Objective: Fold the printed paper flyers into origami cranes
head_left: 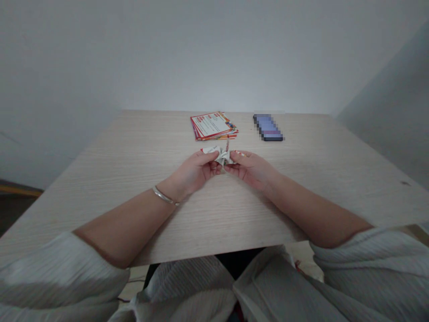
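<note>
Between my two hands is a small folded piece of printed paper (224,156), white with red and coloured marks, with a narrow point sticking up from its middle. My left hand (201,169) pinches its left side, thumb on top and fingers curled beneath. On the right side, my right hand (252,169) grips it the same way. The fingertips of both hands nearly meet under the paper, so its underside is hidden. Both hands are held over the middle of the table.
A stack of printed sheets with red borders (214,125) lies behind my hands near the back edge. To its right is a phone (268,127) with a blurred screen. The pale wood-grain table (134,156) ends at a white wall (214,53).
</note>
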The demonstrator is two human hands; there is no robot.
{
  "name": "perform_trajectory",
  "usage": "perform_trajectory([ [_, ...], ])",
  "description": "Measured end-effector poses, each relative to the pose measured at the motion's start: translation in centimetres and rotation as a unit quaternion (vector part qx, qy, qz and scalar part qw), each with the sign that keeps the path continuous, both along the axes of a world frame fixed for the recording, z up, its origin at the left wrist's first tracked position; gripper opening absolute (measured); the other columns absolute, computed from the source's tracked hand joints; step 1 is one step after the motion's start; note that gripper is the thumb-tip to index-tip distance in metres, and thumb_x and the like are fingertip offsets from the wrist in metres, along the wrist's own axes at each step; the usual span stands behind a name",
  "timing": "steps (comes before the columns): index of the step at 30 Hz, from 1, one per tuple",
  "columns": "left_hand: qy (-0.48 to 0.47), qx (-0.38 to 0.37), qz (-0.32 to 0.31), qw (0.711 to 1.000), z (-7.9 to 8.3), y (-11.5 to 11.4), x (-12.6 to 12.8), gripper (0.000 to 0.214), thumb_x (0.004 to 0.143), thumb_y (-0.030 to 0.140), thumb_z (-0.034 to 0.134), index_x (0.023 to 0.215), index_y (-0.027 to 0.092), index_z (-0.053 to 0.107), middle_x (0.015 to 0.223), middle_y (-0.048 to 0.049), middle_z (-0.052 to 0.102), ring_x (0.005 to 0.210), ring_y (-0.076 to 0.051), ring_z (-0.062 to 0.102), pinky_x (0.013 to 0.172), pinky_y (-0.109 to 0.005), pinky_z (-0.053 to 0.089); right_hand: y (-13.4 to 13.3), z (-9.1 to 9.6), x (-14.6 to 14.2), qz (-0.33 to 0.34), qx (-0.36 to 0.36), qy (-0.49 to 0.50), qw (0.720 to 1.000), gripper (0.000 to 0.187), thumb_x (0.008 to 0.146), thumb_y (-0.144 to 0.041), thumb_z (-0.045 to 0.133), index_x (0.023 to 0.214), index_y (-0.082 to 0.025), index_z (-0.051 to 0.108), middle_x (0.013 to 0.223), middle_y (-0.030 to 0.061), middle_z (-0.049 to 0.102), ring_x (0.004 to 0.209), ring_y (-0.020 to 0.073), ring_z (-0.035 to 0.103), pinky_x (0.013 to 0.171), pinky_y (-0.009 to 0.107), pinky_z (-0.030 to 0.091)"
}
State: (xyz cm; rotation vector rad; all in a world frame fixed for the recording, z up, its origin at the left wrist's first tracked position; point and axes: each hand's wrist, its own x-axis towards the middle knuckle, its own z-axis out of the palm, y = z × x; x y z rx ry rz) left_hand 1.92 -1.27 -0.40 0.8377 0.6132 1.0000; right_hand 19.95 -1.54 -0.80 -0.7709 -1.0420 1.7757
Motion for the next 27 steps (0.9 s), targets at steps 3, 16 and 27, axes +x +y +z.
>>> perform_trajectory([
  [3,-0.003,-0.019,0.004,1.000,0.11,-0.04,-0.07,0.015,0.080,0.022,0.085,0.085,0.013,0.075,0.079,-0.0038,0.075,0.065,-0.011,0.065,0.065,-0.022,0.056,0.00,-0.12,0.15,0.008,-0.005,0.005,1.000,0.021,0.079,-0.037,0.089,0.089,-0.021,0.079,0.096,0.0032,0.081,0.089,0.0153,0.073,0.093,0.030,0.061],
  [16,0.026,0.002,0.013,1.000,0.12,-0.58,0.53,0.034,0.080,0.040,0.089,0.075,0.016,0.065,0.060,0.0027,0.060,0.055,-0.009,0.053,0.054,-0.020,0.044,-0.11,-0.18,-0.05,0.009,-0.013,0.004,1.000,0.025,0.074,-0.039,0.093,0.084,-0.021,0.079,0.089,0.0012,0.082,0.084,0.0141,0.074,0.087,0.027,0.063],
  [27,-0.003,-0.041,0.037,0.998,0.45,-0.68,0.84,0.022,0.090,0.033,0.081,0.082,0.017,0.069,0.070,-0.0004,0.067,0.061,-0.010,0.058,0.065,-0.024,0.055,-0.22,0.06,0.22,0.011,-0.023,0.014,1.000,0.031,0.071,-0.039,0.095,0.082,-0.021,0.073,0.091,0.0018,0.080,0.086,0.0144,0.074,0.091,0.028,0.061],
])
